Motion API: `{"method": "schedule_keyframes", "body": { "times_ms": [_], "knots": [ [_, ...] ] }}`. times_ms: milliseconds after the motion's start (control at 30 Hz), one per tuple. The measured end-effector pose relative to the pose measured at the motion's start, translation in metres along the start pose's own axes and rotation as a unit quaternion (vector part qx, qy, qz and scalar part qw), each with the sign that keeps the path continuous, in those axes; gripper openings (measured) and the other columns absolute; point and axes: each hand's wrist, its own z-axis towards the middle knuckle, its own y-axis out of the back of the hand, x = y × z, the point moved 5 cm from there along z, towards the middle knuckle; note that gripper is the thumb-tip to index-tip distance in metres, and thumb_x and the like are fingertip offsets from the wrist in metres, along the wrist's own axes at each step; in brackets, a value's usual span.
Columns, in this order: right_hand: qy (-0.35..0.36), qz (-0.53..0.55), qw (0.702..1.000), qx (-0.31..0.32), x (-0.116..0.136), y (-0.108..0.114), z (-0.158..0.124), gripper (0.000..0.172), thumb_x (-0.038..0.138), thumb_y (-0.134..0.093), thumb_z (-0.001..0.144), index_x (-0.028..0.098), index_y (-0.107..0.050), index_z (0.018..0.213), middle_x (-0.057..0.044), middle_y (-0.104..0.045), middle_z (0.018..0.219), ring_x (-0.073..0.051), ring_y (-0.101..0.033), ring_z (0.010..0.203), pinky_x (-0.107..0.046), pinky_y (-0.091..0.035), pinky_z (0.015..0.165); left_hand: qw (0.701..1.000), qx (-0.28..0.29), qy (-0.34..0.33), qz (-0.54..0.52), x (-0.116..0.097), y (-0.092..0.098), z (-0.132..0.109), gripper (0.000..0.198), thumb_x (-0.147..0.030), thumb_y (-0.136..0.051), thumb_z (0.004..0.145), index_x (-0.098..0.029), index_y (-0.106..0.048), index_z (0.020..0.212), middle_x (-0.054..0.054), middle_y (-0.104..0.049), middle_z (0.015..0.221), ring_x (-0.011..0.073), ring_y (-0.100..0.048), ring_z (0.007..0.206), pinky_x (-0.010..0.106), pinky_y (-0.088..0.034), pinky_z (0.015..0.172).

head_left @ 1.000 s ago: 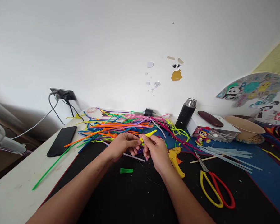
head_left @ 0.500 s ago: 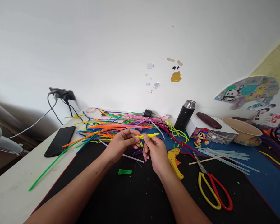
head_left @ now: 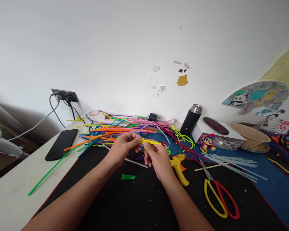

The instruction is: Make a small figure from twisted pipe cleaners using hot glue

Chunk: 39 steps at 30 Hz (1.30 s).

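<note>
- The yellow piece is up in the air between the two hands, over the far part of the black mat. It is thin and lies nearly flat, pointing left and right.
- The left hand pinches the left end with its thumb and finger.
- The right hand pinches it too, with the thumb close to the left hand's fingertips. The far right tip of the yellow piece sticks out past the thumb.
- I think small, soft squeezes would work best here. A hard pull could bend it or make it slip.
- It should help to let one hand hold firm while the other does the turning or pressing, so the shape stays neat.
- Having the hands this close together seems good, as a short bit between them is easy to control.
- The green piece lies on the mat, nearer than the hands. It is best not to brush it with an arm.
- The yellow glue gun is just right of the right hand, so that wrist should take care. I can't tell if it is hot.
</note>
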Motion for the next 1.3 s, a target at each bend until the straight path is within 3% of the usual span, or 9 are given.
{"method": "schedule_keyframes", "body": {
  "times_ms": [133,267,533,900,1300],
  "knots": [
    [0.015,-0.011,0.999,-0.027,0.004,0.002,-0.001,0.048,0.058,-0.074,0.085,0.016,-0.070,0.107,0.007,-0.054,0.048,-0.010,-0.046,0.035,-0.020,-0.031,0.034,0.998,-0.015,-0.004,0.057,-0.006,0.002,-0.001,0.036,-0.043,-0.087,0.069,-0.016,-0.066,0.081,-0.002,-0.062,0.062,0.0129,-0.057,0.056,0.024,-0.046,0.054],
    [0.026,-0.051,0.998,-0.034,0.005,0.004,-0.002,0.043,0.055,-0.069,0.090,0.015,-0.071,0.107,0.007,-0.054,0.050,-0.010,-0.048,0.037,-0.021,-0.035,0.035,0.993,-0.030,-0.026,0.114,-0.011,0.008,0.000,0.034,-0.044,-0.082,0.073,-0.016,-0.065,0.084,-0.002,-0.063,0.067,0.0130,-0.058,0.058,0.025,-0.047,0.056],
    [0.033,-0.033,0.998,-0.041,0.005,0.008,0.000,0.041,0.054,-0.071,0.090,0.015,-0.071,0.103,0.007,-0.054,0.048,-0.009,-0.046,0.036,-0.020,-0.035,0.035,0.986,0.001,-0.026,0.166,-0.011,0.014,0.003,0.030,-0.042,-0.077,0.076,-0.016,-0.066,0.084,-0.001,-0.063,0.069,0.0127,-0.056,0.058,0.026,-0.046,0.057],
    [0.013,-0.042,0.999,-0.018,0.009,0.000,-0.004,0.049,0.050,-0.078,0.082,0.015,-0.072,0.116,0.007,-0.056,0.052,-0.010,-0.048,0.038,-0.020,-0.034,0.035,0.998,0.028,0.050,0.032,-0.004,0.010,0.003,0.034,-0.041,-0.085,0.069,-0.015,-0.068,0.082,-0.001,-0.063,0.063,0.0110,-0.056,0.054,0.022,-0.045,0.052],
    [0.076,-0.145,0.986,-0.039,0.011,0.005,-0.006,0.033,0.049,-0.066,0.094,0.017,-0.075,0.092,0.005,-0.054,0.052,-0.010,-0.048,0.039,-0.021,-0.037,0.037,0.988,0.046,0.113,-0.091,0.009,0.001,0.000,0.030,-0.031,-0.089,0.069,-0.014,-0.069,0.083,0.000,-0.065,0.062,0.0087,-0.058,0.048,0.017,-0.042,0.045]
  ]
}}
